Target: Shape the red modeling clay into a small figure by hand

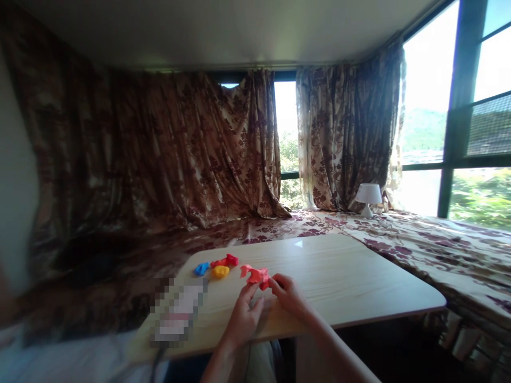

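Above the near part of the light wooden table (327,276), a coral-red crumpled piece (257,275) is pinched between both hands. It looks thin and soft, perhaps paper, but I cannot be sure of the material. The fingers of my left hand (246,314) close on its lower edge. My right hand (288,293) grips its right side with thumb and fingertips. Beyond it and to the left lie more crumpled pieces: a blue one (202,268), a yellow one (220,272) and a red one (227,260), close together on the tabletop.
A blurred-out oblong object (179,314) with a cable lies at the table's left side. Behind the table a ledge covered in floral cloth (303,223) carries a small white lamp (369,194). Patterned curtains (179,149) and windows surround the far side.
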Demonstrator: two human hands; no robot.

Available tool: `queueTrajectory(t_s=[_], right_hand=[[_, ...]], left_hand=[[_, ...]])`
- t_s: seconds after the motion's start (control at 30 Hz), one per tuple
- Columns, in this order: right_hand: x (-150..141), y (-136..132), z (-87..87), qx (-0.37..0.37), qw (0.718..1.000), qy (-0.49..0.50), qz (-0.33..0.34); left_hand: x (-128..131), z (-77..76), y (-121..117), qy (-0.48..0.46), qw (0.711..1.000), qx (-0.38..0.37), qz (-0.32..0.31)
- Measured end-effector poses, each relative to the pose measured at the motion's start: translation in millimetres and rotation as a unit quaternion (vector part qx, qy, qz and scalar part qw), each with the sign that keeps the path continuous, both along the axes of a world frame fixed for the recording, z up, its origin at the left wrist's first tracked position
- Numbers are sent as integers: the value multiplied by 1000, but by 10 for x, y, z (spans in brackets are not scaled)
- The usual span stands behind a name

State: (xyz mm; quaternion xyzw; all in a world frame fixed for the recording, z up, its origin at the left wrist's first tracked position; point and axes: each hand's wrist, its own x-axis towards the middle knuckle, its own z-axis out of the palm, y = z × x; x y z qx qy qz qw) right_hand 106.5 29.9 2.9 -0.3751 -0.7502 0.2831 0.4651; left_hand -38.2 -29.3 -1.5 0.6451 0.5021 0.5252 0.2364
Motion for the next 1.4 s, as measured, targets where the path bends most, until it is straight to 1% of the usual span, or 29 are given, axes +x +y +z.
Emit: queueTrajectory(t_s=[0.13,0.23,0.3,0.33,0.4,0.47,0.53,0.63,0.7,0.8,0.9,1.03,1.17,1.27,1.4], right_hand=[[0,-4,-1,2,1000,-14,0],[2,34,-20,7,999,-20,-25],[8,74,-43,1,999,-1,-53],[11,97,-59,0,998,19,-66],[17,144,-96,12,995,63,-75],[19,178,-128,27,994,82,-73],[17,188,-142,31,994,74,-69],[6,164,-114,30,995,57,-71],[-8,145,-79,26,996,50,-71],[-47,149,-48,12,997,47,-53],[-100,192,-55,5,998,59,-32],[-139,229,-66,-11,996,85,-2],[-127,198,-37,2,993,114,6],[-127,176,-30,22,993,114,8],[-139,206,-85,37,995,97,-2]], left_hand=[[-7,-49,26,42,999,5,12],[11,-51,31,106,993,24,46],[52,-10,8,181,980,47,73],[80,21,-10,228,968,61,79],[137,87,-45,317,943,75,73],[185,135,-65,369,924,62,77],[211,152,-67,396,914,34,84],[218,137,-56,404,911,10,87],[213,127,-53,398,914,8,83],[206,124,-53,382,921,15,70],[204,125,-44,361,930,29,56],[196,112,-34,330,943,25,43],[196,96,-36,321,946,26,29],[218,94,-30,342,938,28,48],[249,100,-25,366,927,32,80]])
